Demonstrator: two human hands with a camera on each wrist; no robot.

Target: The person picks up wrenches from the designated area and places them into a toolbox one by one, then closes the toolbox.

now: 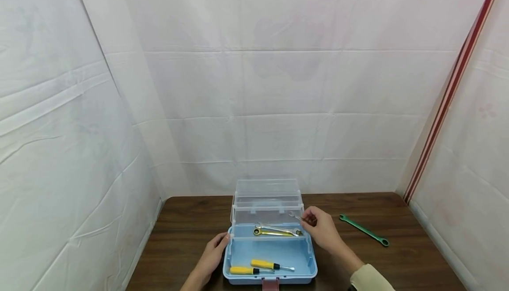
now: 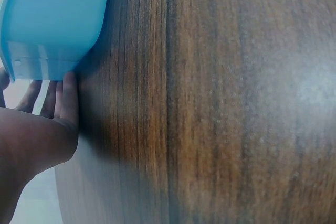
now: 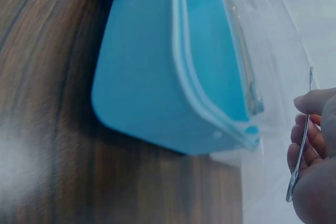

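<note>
My right hand (image 1: 321,229) pinches a small silver wrench (image 3: 300,153) between thumb and fingers, above the right rear of a light-blue toolbox (image 1: 271,280). The open end of that wrench (image 1: 293,215) points left over the box. My left hand (image 1: 212,252) rests against the left side of the box, thumb by the rim, the other fingers extended along the outer wall (image 2: 44,59). In the rear part of the box lie a silver wrench (image 1: 276,228) and a gold-coloured wrench (image 1: 274,234). Two yellow-handled screwdrivers (image 1: 243,270) lie at the front.
The clear lid (image 1: 266,187) stands raised at the back, close to the white cloth wall (image 1: 258,140). A green wrench (image 1: 363,229) lies on the brown wooden table (image 1: 171,238) to the right of the box. A dark pink latch (image 1: 270,285) hangs at the box front.
</note>
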